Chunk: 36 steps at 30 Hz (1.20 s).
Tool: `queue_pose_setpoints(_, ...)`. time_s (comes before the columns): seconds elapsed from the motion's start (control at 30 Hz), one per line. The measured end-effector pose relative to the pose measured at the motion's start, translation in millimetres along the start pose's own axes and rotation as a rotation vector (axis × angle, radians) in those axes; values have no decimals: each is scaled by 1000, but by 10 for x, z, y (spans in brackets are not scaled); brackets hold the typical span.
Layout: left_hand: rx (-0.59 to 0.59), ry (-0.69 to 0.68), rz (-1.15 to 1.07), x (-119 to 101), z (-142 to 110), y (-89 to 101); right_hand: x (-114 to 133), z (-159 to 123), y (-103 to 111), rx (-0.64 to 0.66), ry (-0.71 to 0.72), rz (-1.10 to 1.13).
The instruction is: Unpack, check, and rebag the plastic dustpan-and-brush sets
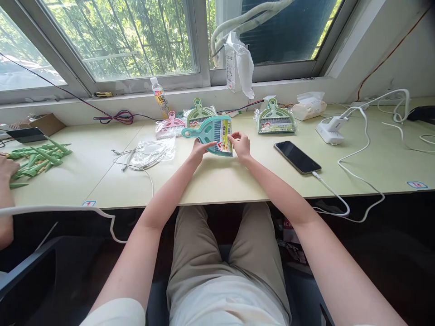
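A teal mini dustpan and brush set (205, 132) is held up over the desk, its handle pointing left. My left hand (200, 151) grips it from below, thumb laid across its front. With bent fingers my right hand (240, 144) pinches the right edge, beside the printed label card (224, 138). Bristles of the brush show next to the card. Behind it lie a pink dustpan set (171, 124) and a green dustpan set (200, 113), both in clear wrap. Another wrapped green dustpan set (276, 118) lies farther right.
A phone (297, 156) on a white cable and a charger block (331, 131) lie right. Left are a cable in a clear bag (149, 154) and several green pieces (41, 160) by another person's hand (7, 168). A bottle (159, 97) and a tissue pack (309, 106) stand behind.
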<state>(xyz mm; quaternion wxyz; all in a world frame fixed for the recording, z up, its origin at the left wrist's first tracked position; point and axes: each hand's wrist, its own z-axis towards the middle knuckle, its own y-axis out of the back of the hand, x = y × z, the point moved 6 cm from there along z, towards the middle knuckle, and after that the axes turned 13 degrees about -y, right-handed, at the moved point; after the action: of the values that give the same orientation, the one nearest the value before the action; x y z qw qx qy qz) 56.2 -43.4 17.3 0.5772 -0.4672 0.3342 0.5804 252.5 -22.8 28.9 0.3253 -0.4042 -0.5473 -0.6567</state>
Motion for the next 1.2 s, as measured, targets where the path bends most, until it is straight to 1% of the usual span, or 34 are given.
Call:
queue_pose_setpoints(0.1,29,-27,-44,-16,-17,-64,96,-79,45,-71,93,-167)
queue_pose_setpoints(0.23,28,-40,-69,-17,-12,-71,155,-133,76,-93,145,-199)
queue_pose_setpoints(0.43,-19,-12,-85,-22,-17,-41,156,-85,103,-90,139,-91)
queue_pose_setpoints(0.57,-7,-13,-105,-53,-31,-60,119,20,57,46,115,85)
queue_pose_setpoints(0.63,-1,-10,-111,-70,-43,-68,106,60,44,83,113,125)
queue_pose_setpoints(0.83,4,-22,-113,-108,-49,-79,101,89,65,59,118,122)
queue_pose_setpoints(1.03,18,13,-122,-55,-50,-120,43,88,53,73,45,162)
queue_pose_setpoints(1.2,40,-16,-109,-54,-33,-109,1,106,42,59,10,192)
